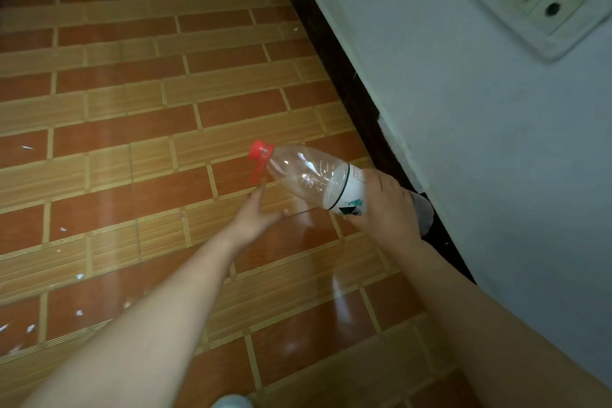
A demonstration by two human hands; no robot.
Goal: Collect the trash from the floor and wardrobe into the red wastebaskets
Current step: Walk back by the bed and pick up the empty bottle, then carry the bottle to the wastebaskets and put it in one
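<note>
Head view looked down on a tiled floor (132, 109) beside a pale wall (496, 142) with a dark skirting board (347, 83). Right hand (385, 205) was curled round the labelled middle of a clear plastic bottle (308, 175), holding it off the floor on a slant, its red cap (259, 149) toward the left and its base hidden behind the hand, close to the skirting. Left hand (256, 215) was spread and relaxed, holding nothing, its fingertips just below the bottle's neck; contact could not be told. Bottle looked empty, so judged very light, thin-walled and likely to dent or crackle under a hard squeeze. Smooth plastic could slip, and the paper label gave the better hold, which is where the right hand had it. One hand seemed enough for carrying; a second grip at the neck under the cap would steady it if wanted. Small white scraps (26, 147) lay scattered over the tiles to the left, probably more trash to collect. No red wastebasket was in view. An outlet plate (530, 0) sat on the wall, upper right.
</note>
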